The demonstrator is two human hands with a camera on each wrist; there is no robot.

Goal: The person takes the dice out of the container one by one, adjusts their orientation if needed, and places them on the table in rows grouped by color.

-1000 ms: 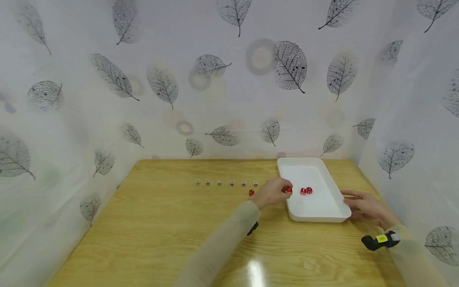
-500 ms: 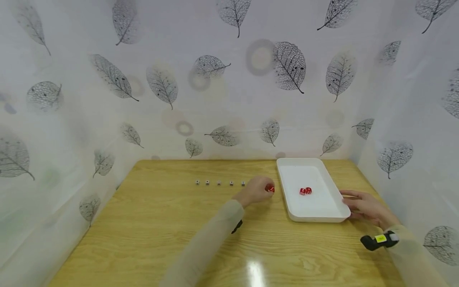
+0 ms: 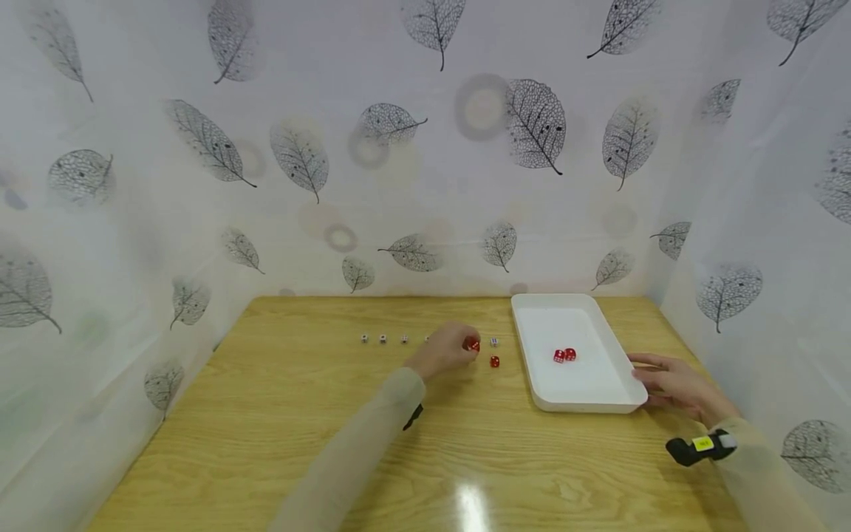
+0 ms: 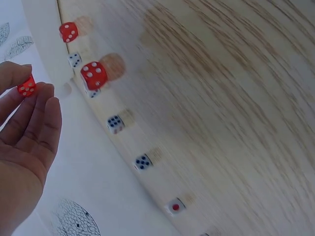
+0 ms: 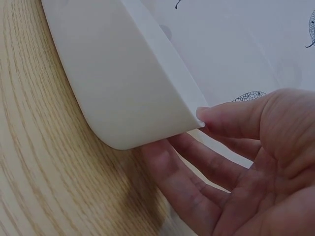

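Note:
My left hand pinches a red die between thumb and fingertips, above the back of the table. Below it, a red die and another red die rest on the wood, each near a white die of a row. The head view shows the right one, a red die, just in front of a white die; the hand hides the other. My right hand grips the white tray at its right side, thumb on the rim and fingers under the wall.
Several white dice stand in a line along the back of the wooden table. Inside the tray lie two red dice, side by side. A leaf-printed curtain encloses the table at the back and sides.
My left hand has moved left from the tray's left edge to over the row of white dice. A red die now lies just left of the tray. My right hand keeps its grip.

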